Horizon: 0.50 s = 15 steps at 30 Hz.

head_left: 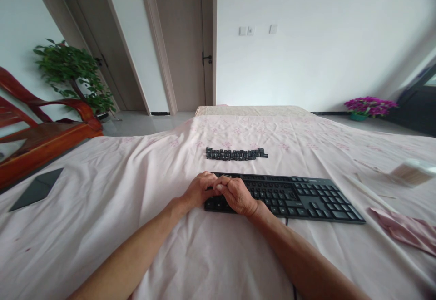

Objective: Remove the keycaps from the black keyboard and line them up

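Observation:
A black keyboard [306, 195] lies flat on the pink-white cloth, with part of its key area bare of caps. My left hand [200, 189] is closed at the keyboard's upper left corner, fingers bent and partly behind the other hand. Over the left part of the keys, my right hand [236, 194] has its fingers curled together in a pinch, touching the left fingertips. Whatever is between the fingers is too small or hidden to make out. Behind the keyboard, several loose black keycaps [235, 154] sit grouped in rows.
At the right are a clear box of cotton swabs [413, 173], a few loose sticks and a pink cloth [403, 229]. A dark flat tablet-like object [37, 189] lies at the left. A wooden chair [51, 141] stands beside the cloth-covered surface [163, 164].

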Available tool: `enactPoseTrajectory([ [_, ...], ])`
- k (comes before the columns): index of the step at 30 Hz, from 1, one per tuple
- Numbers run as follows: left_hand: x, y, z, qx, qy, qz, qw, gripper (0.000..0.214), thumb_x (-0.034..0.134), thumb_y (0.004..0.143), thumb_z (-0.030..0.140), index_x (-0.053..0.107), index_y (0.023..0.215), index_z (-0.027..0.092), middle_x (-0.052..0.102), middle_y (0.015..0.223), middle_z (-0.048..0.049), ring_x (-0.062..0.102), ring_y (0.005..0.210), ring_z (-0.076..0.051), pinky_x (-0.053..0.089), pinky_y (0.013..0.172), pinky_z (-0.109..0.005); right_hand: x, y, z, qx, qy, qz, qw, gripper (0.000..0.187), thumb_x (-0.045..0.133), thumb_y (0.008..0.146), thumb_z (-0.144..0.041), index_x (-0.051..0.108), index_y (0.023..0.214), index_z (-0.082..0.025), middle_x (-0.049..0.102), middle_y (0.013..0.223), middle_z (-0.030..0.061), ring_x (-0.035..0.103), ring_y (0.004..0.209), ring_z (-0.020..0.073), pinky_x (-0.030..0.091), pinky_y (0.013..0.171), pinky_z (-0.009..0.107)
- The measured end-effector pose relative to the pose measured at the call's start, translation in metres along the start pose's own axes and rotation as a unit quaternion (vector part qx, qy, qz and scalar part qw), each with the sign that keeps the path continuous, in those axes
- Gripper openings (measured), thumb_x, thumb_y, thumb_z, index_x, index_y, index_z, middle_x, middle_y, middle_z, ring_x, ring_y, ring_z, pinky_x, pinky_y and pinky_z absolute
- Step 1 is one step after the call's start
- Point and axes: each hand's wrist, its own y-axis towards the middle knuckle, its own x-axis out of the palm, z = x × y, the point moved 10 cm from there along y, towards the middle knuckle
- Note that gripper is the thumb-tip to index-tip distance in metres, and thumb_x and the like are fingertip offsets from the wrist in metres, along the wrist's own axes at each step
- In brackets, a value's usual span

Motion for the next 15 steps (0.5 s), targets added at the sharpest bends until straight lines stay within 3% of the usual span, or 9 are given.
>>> enactPoseTrajectory([
  [6,0.006,0.002,0.014,0.016,0.001,0.003,1.000,0.031,0.050,0.088,0.043,0.058,0.072,0.018,0.058,0.077,-0.0006,0.053,0.078,-0.015,0.040,0.076,-0.027,-0.017,-0.004,0.004,0.013,0.057,0.079,0.995,0.030,0.036,0.096,-0.035,0.053,0.077,-0.020,0.057,0.069,0.0008,0.055,0.062,0.0128,0.045,0.065,0.025],
  [15,0.000,0.002,0.008,-0.032,0.017,0.029,0.999,0.018,0.060,0.081,0.036,0.056,0.076,0.020,0.060,0.081,0.0004,0.056,0.081,-0.017,0.041,0.075,-0.027,-0.025,-0.005,0.015,0.066,0.073,0.120,0.988,0.030,0.036,0.097,-0.034,0.056,0.081,-0.020,0.062,0.075,0.0016,0.058,0.068,0.0135,0.046,0.072,0.027],
])
